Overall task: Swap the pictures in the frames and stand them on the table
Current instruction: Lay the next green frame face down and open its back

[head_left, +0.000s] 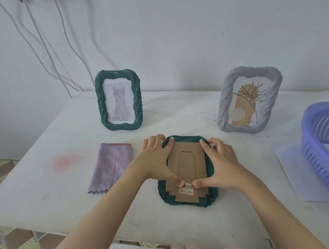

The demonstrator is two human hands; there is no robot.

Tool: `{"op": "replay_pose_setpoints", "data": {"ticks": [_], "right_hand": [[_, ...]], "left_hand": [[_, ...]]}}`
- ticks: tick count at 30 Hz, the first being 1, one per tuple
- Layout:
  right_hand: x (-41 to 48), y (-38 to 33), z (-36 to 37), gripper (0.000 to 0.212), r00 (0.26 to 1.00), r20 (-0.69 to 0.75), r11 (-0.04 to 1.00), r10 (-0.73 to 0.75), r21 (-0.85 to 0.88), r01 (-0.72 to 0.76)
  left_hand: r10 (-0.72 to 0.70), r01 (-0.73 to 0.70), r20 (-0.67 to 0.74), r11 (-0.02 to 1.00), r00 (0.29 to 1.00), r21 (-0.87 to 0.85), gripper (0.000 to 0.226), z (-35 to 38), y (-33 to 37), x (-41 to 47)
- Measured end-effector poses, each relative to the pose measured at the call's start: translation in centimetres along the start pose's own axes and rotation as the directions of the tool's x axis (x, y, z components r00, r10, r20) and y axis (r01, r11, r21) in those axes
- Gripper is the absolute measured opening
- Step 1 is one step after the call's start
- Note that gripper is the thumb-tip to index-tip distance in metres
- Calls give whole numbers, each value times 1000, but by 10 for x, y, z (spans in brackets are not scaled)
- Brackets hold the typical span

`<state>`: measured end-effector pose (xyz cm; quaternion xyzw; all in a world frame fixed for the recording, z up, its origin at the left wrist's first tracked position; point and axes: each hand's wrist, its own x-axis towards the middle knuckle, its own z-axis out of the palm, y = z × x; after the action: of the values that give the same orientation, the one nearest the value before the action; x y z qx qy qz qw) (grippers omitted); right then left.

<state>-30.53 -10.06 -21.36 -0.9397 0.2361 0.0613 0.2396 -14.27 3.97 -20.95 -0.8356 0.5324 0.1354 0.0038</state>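
Note:
A green twisted-rim frame [212, 196] lies face down in the middle of the table, its brown cardboard back [188, 164] facing up. My left hand [157, 158] and my right hand [219, 162] rest on that back, fingers at the top corners and thumbs meeting near the barcode sticker [187, 189]. A second green frame [119, 100] with a cat drawing stands at the back left. A grey frame [250, 99] with a plant drawing stands at the back right.
A folded lilac cloth [111, 166] lies left of the flat frame. A purple plastic basket [324, 141] sits on a clear sheet [291, 170] at the right edge. White cables [49, 46] hang on the wall at the back left. The table's front edge [76, 232] is near me.

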Motion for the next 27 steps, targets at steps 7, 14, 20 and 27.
{"op": "replay_pose_setpoints", "data": {"ticks": [7,14,20,27], "right_hand": [[-2,4,4,125,999,-33,1000,7,-2,-7],[-31,13,32,100,967,-246,972,-63,203,115],[-70,18,49,63,934,-350,907,-78,364,212],[-77,19,63,27,893,-446,895,-56,374,243]], "left_hand": [[6,-11,-61,997,998,-80,135,7,-4,-5],[-5,-116,-307,920,952,-375,97,39,-3,-46],[-14,-188,-394,863,919,-469,73,52,0,-76],[-131,-171,-404,758,905,-629,35,62,4,-81]]}}
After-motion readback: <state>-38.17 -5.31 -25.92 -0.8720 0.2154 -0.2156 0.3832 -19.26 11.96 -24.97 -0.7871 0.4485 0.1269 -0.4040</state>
